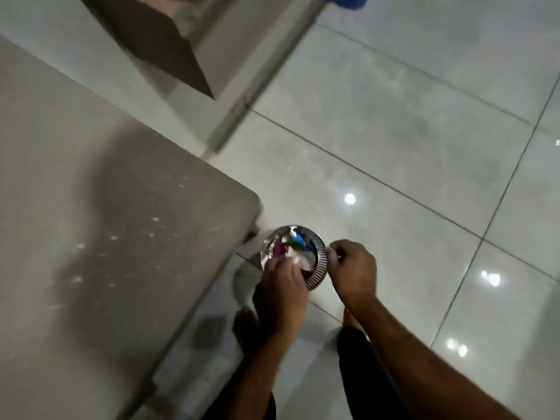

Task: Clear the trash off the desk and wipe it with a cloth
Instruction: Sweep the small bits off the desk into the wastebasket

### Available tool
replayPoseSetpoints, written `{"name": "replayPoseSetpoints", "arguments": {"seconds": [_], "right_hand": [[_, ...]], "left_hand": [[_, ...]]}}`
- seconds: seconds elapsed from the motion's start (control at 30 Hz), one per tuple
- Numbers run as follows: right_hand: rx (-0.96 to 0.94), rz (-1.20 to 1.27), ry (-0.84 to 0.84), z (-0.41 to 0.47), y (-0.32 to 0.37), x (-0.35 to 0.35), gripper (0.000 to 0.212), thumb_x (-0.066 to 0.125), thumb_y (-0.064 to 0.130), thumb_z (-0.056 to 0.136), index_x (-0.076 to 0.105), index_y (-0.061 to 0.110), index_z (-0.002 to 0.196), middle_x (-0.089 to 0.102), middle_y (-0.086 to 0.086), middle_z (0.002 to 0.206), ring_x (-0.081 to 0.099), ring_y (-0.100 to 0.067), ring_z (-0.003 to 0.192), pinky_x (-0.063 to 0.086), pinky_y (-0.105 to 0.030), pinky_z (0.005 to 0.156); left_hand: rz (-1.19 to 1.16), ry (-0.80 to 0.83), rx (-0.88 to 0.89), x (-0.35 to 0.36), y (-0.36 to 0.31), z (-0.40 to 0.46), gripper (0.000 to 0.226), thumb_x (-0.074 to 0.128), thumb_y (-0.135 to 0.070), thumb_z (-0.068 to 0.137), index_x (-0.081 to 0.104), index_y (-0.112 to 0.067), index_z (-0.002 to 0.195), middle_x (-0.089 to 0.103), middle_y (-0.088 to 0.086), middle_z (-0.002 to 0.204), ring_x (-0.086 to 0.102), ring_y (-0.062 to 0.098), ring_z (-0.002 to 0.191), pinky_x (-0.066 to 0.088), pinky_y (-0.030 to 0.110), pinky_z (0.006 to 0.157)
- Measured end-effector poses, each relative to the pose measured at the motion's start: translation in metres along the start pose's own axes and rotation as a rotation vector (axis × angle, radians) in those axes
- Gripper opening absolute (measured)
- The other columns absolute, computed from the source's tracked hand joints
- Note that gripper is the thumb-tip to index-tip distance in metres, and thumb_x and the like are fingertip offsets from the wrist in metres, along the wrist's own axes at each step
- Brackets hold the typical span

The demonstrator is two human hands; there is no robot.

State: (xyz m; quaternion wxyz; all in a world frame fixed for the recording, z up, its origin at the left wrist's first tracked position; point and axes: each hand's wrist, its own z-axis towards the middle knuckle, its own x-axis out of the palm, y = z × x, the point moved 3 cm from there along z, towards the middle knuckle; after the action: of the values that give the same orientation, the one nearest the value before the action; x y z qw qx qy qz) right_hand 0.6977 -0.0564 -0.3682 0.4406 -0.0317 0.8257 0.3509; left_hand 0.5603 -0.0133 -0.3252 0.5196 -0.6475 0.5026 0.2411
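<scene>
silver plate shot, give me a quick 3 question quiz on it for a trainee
1. True or false: the silver plate rests flat on the desk.
2. What lies on the plate? A) colourful scraps B) a folded cloth C) nothing
3. Fill in: the small pale specks lie on the ____.

Key
1. False. The left hand and the right hand hold it past the desk corner, over the tiled floor.
2. A. The colourful scraps sit in its middle, too blurred to name further.
3. Desk.
</scene>
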Motion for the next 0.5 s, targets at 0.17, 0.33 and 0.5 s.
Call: {"name": "replayPoseSetpoints", "arguments": {"seconds": [0.17, 0.33, 0.5], "right_hand": [[0.099, -0.136, 0.231, 0.044, -0.065, 0.083, 0.018, 0.063, 0.024, 0.086, 0.074, 0.012, 0.093, 0.076, -0.011, 0.091, 0.069, -0.034, 0.088, 0.055, -0.034, 0.075], [0.142, -0.059, 0.332, 0.066, -0.086, 0.116, 0.028, 0.070, 0.029, 0.083, 0.072, 0.016, 0.108, 0.074, -0.007, 0.097, 0.065, -0.024, 0.082, 0.049, -0.029, 0.067], [0.048, -0.004, 0.323, 0.060, -0.072, 0.073, 0.036, 0.058, 0.034, 0.095, 0.062, 0.006, 0.116, 0.071, -0.016, 0.111, 0.065, -0.034, 0.100, 0.050, -0.035, 0.082]], "left_hand": [[0.134, 0.139, -0.141, 0.107, 0.059, 0.053, 0.025, 0.053, -0.024, 0.098, 0.071, -0.010, 0.105, 0.068, 0.015, 0.114, 0.064, 0.034, 0.102, 0.052, 0.039, 0.078], [0.084, 0.187, -0.137, 0.154, 0.073, 0.075, 0.038, 0.052, -0.022, 0.098, 0.060, -0.007, 0.131, 0.066, 0.018, 0.127, 0.062, 0.033, 0.116, 0.051, 0.038, 0.085], [0.088, 0.111, -0.045, 0.117, 0.040, 0.063, 0.055, 0.048, -0.017, 0.100, 0.037, 0.002, 0.150, 0.047, 0.022, 0.152, 0.043, 0.035, 0.140, 0.038, 0.044, 0.116]]}}
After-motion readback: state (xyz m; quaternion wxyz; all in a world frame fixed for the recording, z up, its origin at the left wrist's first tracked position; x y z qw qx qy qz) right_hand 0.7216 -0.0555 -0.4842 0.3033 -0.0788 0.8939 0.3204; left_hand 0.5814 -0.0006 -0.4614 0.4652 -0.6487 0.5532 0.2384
